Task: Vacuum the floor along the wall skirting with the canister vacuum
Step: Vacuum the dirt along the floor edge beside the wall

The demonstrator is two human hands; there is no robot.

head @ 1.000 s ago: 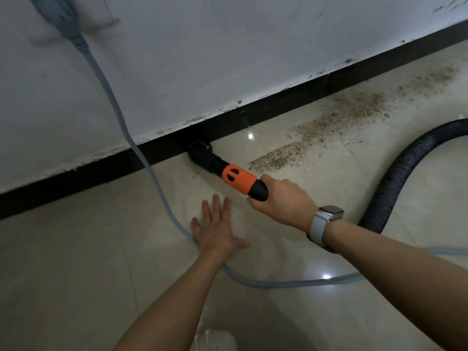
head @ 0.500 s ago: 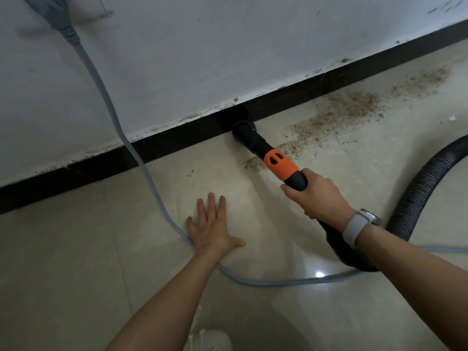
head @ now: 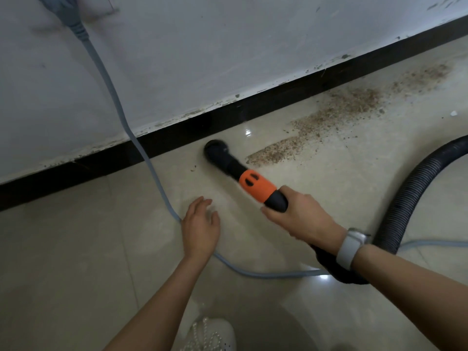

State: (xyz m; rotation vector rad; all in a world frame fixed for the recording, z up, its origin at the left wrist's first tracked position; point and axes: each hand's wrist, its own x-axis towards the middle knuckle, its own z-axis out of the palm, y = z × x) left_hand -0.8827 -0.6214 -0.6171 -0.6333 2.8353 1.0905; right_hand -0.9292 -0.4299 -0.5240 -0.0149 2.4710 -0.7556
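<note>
Head view, looking down at a glossy beige tiled floor (head: pixel 329 188) meeting a white wall (head: pixel 228 46) along a black skirting (head: pixel 278 97).

Around: grey power cord (head: pixel 141 148) dropping from a plug (head: pixel 65 11) high on the wall, crossing the skirting, running across the floor past the left hand and curving right under the right forearm. Brown debris patch (head: pixel 342 110) spread on the tiles right of the nozzle, near the skirting, stretching toward the upper right. Black ribbed hose (head: pixel 410 188) arcing in from the right edge and looping back under the right wrist. White shoe (head: pixel 210 335) at the bottom edge.

Room: open tile left of the cord and below the arms; cord lying just beside the left hand; skirting close behind the nozzle head.

Hands: left hand (head: pixel 201 229) relaxed with fingers extended, somewhat blurred; contact with the floor hard to judge. Right hand (head: pixel 301 216), with a light-strapped watch (head: pixel 350 247), wrapped around the black handle behind the orange collar of the vacuum nozzle (head: pixel 235 168). Nozzle head on the floor just beside the skirting, at the left end of the debris.
</note>
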